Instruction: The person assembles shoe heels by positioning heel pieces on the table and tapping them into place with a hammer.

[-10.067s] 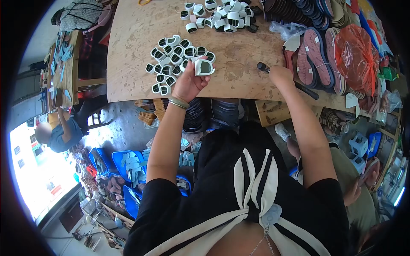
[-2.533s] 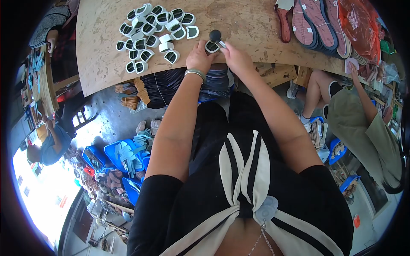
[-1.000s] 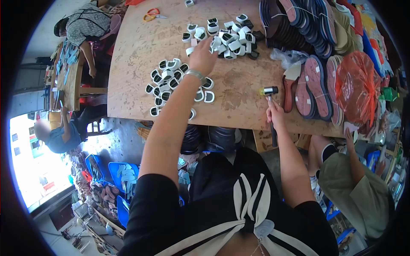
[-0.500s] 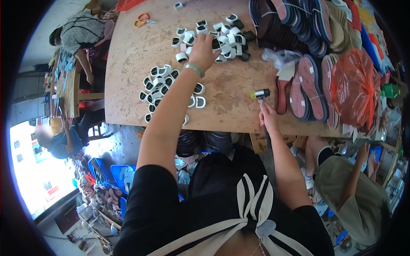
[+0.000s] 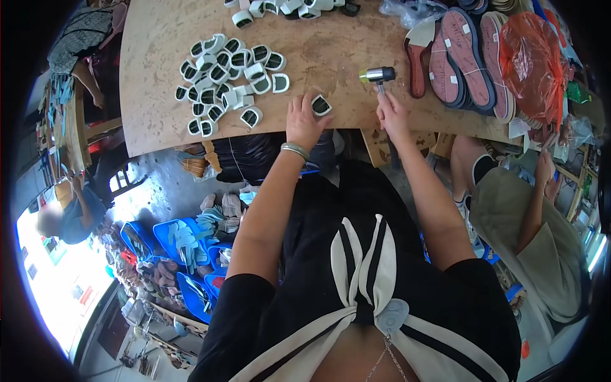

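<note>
At the table's near edge I have the left hand [image 5: 304, 122] narrowed around a white heel block [image 5: 322, 106], fingers along its far-left side and thumb along the near-right. The block's dark face turns up toward my camera; its D-shaped outline is nearly as broad as long, so I can't name its long axis with confidence. Just beside it, I have the right hand [image 5: 393, 119] closed around the handle of a double-faced mallet [image 5: 378, 74]. The mallet's long axis runs away from the body, handle end toward me past the edge, head outermost with the yellow face left and the black face right, apart from the block. Beyond the left hand, a loose cluster of similar blocks [image 5: 219, 73] lies on the wooden table [image 5: 337, 51], mostly dark faces up. Farther back sits a 2nd group [image 5: 293, 6], cut off by my view. I judge the work partway, with 1 block in hand; I can't tell which group is finished. At far right lie pink insoles [image 5: 468, 51] and a red plastic bag [image 5: 533, 60].
</note>
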{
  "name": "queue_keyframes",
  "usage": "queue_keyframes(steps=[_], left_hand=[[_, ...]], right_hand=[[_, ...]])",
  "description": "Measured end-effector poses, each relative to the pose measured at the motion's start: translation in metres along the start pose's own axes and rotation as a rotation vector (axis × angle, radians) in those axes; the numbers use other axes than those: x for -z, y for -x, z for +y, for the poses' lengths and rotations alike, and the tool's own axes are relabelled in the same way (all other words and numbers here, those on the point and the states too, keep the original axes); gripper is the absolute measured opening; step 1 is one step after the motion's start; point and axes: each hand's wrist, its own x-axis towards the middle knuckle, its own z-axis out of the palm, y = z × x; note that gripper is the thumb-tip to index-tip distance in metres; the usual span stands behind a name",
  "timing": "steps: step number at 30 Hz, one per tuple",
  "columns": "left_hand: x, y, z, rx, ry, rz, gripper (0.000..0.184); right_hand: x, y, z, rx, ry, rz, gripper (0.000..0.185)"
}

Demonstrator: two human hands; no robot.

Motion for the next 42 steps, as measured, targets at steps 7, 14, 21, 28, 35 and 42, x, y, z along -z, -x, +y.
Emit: queue_keyframes(steps=[7, 14, 21, 28, 35, 42], left_hand=[[-0.004, 0.007, -0.018, 0.022, 0.077, 0.009, 0.048], [-0.005, 0.005, -0.017, 0.042, 0.095, 0.001, 0.046], [-0.007, 0.007, -0.018, 0.016, 0.079, 0.058, 0.044], [-0.007, 0.006, -0.019, 0.055, 0.069, 0.018, 0.046], [-0.001, 0.006, -0.014, 0.103, 0.075, -0.032, 0.045], [-0.003, 0.004, -0.015, 0.093, 0.058, -0.027, 0.047]], right_hand=[[-0.038, 0.057, 0.006, 0.100, 0.251, -0.011, 0.030], [-0.060, 0.046, 0.009, 0.112, 0.681, -0.059, 0.029], [-0.073, 0.045, -0.014, 0.133, 0.663, 0.117, 0.035], [-0.072, 0.036, -0.037, 0.162, 0.626, 0.051, 0.034], [-0.081, 0.033, -0.028, 0.296, 0.842, -0.047, 0.036], [-0.086, 0.034, -0.009, 0.291, 0.853, -0.064, 0.037]])
